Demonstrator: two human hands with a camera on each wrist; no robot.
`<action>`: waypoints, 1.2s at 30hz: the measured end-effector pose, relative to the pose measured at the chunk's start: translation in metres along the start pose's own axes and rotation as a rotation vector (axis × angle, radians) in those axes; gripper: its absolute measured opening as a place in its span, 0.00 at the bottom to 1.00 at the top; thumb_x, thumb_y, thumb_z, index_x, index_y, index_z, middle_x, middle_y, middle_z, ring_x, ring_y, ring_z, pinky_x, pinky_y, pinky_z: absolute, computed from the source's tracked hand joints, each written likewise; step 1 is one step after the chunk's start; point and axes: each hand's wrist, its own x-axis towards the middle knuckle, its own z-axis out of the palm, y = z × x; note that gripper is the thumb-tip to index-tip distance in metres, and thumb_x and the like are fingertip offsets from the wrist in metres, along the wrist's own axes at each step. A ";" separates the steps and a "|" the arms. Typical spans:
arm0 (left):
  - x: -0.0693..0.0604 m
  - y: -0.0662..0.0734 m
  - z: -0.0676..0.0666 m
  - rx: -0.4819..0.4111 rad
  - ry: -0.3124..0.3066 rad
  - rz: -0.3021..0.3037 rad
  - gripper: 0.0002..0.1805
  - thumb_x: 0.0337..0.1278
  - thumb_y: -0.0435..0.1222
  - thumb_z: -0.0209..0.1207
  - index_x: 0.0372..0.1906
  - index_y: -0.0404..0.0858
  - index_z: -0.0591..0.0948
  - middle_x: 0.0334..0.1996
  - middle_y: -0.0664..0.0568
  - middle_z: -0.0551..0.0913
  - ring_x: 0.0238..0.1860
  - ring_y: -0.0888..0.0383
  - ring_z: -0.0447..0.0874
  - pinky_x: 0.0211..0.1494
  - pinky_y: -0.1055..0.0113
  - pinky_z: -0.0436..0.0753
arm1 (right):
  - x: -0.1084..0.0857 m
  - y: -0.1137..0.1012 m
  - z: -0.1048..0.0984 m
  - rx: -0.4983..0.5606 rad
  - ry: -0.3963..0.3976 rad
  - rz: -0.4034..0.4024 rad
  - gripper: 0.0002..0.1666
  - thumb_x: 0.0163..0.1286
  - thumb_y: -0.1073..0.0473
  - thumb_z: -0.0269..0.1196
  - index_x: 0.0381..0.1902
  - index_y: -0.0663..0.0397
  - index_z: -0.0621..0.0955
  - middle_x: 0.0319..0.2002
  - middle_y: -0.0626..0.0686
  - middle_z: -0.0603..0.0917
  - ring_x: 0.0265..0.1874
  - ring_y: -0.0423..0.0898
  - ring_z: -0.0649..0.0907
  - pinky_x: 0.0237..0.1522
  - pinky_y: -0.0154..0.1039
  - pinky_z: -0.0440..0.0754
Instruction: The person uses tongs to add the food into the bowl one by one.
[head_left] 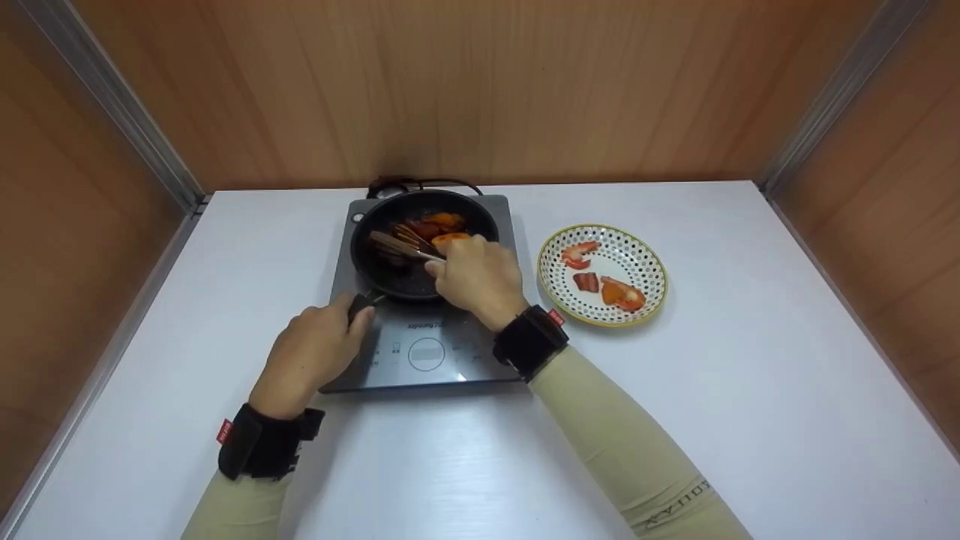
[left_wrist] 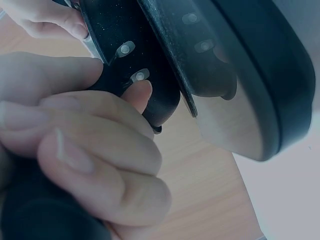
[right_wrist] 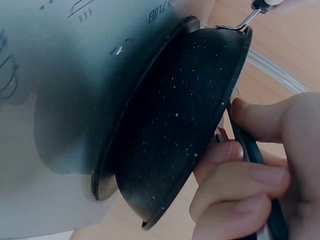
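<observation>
A black frying pan (head_left: 409, 285) sits on the cooktop (head_left: 390, 367), holding several dark orange-red food pieces (head_left: 442, 220). My left hand (head_left: 315, 349) grips the pan's handle (head_left: 360, 306); its curled fingers show in the left wrist view around the dark handle (left_wrist: 45, 215). Over the pan's right side, my right hand (head_left: 480, 277) holds a utensil with a brown slotted head (head_left: 394, 244) that reaches into the pan. In the right wrist view, the fingers (right_wrist: 235, 185) curl round its dark handle (right_wrist: 277, 220) beside the speckled pan wall (right_wrist: 175, 115).
A dotted plate (head_left: 622, 315) with a yellow rim stands right of the cooktop, carrying several reddish and orange pieces (head_left: 586, 282). A black cable (head_left: 450, 181) lies behind the pan. Wooden panels (head_left: 480, 90) enclose the white table (head_left: 750, 337) at the back and sides.
</observation>
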 end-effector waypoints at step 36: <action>0.000 0.000 0.000 -0.006 0.000 -0.007 0.18 0.84 0.47 0.51 0.43 0.36 0.77 0.25 0.46 0.78 0.27 0.50 0.75 0.27 0.58 0.69 | 0.004 -0.004 0.012 -0.130 0.116 -0.105 0.13 0.75 0.43 0.67 0.43 0.44 0.87 0.40 0.54 0.92 0.33 0.59 0.90 0.32 0.56 0.85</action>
